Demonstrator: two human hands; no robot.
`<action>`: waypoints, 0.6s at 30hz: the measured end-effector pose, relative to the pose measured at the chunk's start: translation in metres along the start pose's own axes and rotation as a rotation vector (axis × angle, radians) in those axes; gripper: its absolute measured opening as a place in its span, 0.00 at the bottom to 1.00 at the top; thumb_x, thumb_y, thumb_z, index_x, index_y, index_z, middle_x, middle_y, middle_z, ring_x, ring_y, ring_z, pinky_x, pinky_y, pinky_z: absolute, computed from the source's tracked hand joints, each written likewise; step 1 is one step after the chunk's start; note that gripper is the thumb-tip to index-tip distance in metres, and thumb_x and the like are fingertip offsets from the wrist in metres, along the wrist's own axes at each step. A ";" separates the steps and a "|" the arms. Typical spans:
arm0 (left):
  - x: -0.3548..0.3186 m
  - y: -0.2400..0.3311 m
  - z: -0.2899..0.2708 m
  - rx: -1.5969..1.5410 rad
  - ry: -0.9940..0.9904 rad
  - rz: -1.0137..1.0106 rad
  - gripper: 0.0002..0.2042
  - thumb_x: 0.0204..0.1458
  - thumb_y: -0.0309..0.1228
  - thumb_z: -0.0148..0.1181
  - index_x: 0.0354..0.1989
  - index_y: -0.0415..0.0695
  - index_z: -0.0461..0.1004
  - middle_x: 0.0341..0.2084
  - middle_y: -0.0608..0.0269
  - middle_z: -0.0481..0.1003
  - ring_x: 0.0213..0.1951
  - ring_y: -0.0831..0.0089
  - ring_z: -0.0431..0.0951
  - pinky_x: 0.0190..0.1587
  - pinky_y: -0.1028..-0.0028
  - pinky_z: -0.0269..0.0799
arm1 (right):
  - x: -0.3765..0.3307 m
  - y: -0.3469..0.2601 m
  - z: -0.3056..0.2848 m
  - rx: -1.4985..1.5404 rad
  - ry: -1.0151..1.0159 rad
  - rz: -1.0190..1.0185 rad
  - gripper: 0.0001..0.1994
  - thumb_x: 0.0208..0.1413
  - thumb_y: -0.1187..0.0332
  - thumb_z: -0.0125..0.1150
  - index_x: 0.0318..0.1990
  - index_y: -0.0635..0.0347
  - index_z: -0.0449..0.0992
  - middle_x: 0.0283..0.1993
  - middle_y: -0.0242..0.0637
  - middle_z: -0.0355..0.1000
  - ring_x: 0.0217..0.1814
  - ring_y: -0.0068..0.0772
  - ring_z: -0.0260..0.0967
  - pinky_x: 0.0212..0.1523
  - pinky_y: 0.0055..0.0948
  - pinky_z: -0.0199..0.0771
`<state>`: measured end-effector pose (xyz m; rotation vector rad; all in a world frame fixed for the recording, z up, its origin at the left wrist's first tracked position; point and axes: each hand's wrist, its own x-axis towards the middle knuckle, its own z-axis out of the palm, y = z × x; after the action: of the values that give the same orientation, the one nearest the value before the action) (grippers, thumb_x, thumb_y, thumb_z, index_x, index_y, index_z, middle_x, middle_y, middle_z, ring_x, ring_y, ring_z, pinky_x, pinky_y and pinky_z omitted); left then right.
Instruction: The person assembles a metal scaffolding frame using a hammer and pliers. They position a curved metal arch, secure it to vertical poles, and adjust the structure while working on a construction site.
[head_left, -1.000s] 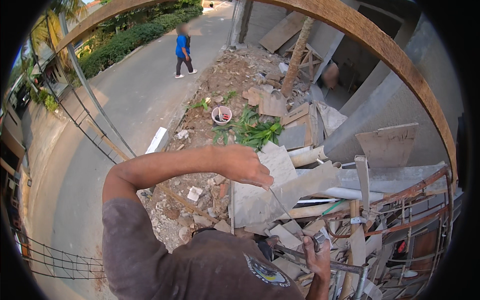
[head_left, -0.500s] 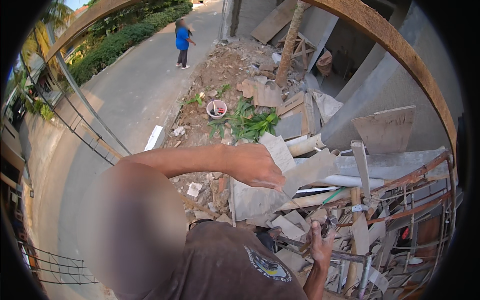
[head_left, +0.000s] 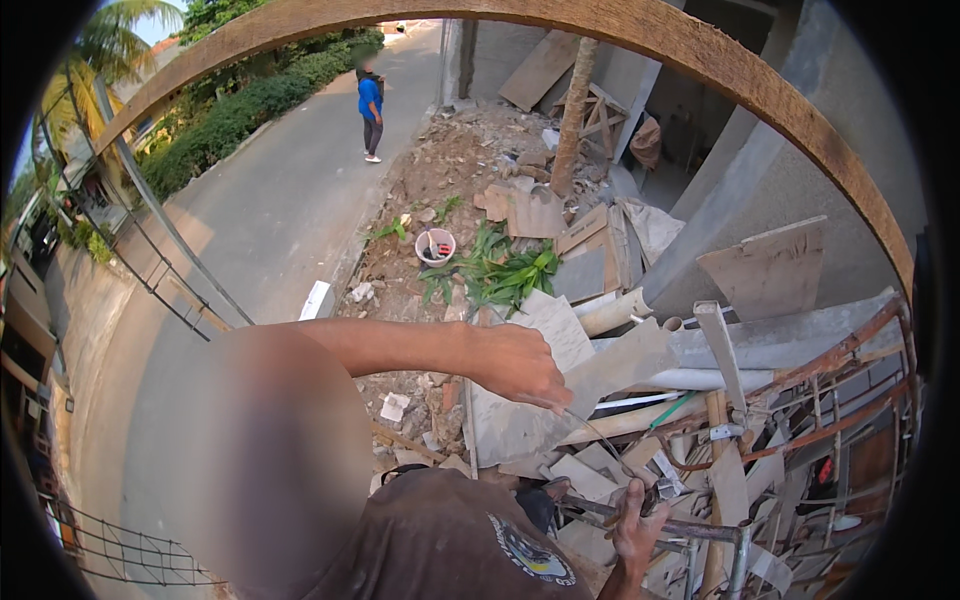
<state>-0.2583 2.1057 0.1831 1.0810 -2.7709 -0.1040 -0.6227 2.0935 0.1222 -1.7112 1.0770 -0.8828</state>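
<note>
The left hand (head_left: 522, 368) is positioned just below the view centre, toward 5 o'clock, its fingers pinching one end of a thin wire (head_left: 598, 432). From this grip the wire slopes toward 5 o'clock to the right hand (head_left: 636, 525), which is located beside a metal tube (head_left: 695, 530). The right thumb points upward; whether its fingers close on the wire or the tube cannot be told. Green leaves (head_left: 510, 275) lie at 12 o'clock from the left hand, a pail (head_left: 435, 247) at 11 o'clock.
</note>
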 end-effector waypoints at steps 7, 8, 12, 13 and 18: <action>-0.001 0.009 0.023 -0.126 0.032 -0.074 0.13 0.69 0.42 0.47 0.43 0.44 0.69 0.30 0.53 0.78 0.33 0.48 0.80 0.31 0.53 0.75 | 0.007 -0.013 0.004 -0.021 -0.059 0.037 0.18 0.71 0.60 0.57 0.55 0.68 0.76 0.22 0.24 0.62 0.22 0.16 0.58 0.23 0.21 0.55; -0.001 0.011 0.021 -0.121 0.018 -0.074 0.13 0.69 0.42 0.47 0.44 0.44 0.69 0.31 0.53 0.78 0.33 0.48 0.81 0.31 0.53 0.75 | 0.007 -0.017 0.005 -0.006 -0.053 0.051 0.17 0.70 0.61 0.57 0.54 0.68 0.76 0.22 0.24 0.62 0.22 0.16 0.58 0.23 0.21 0.55; -0.004 0.016 0.001 -0.136 0.087 -0.048 0.11 0.67 0.39 0.49 0.50 0.47 0.69 0.33 0.56 0.78 0.34 0.50 0.81 0.33 0.53 0.77 | 0.001 -0.001 0.005 -0.166 -0.172 -0.031 0.14 0.70 0.62 0.57 0.49 0.65 0.81 0.21 0.25 0.64 0.22 0.18 0.59 0.23 0.24 0.58; -0.009 0.024 0.009 -0.132 0.054 -0.078 0.11 0.65 0.37 0.50 0.51 0.48 0.69 0.33 0.57 0.78 0.35 0.51 0.82 0.33 0.54 0.77 | -0.005 0.000 0.004 -0.239 -0.291 -0.044 0.13 0.69 0.63 0.58 0.48 0.64 0.82 0.21 0.26 0.66 0.23 0.20 0.61 0.24 0.26 0.61; -0.011 0.002 0.009 -0.026 -0.130 -0.118 0.13 0.60 0.33 0.51 0.53 0.52 0.69 0.34 0.61 0.78 0.38 0.53 0.83 0.35 0.53 0.78 | -0.002 -0.030 0.014 -0.010 -0.492 0.048 0.15 0.68 0.60 0.60 0.44 0.65 0.83 0.21 0.25 0.69 0.21 0.19 0.62 0.22 0.25 0.62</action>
<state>-0.2532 2.1145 0.1726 1.2739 -2.8081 -0.2333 -0.6023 2.1061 0.1451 -1.7775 0.7835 -0.3902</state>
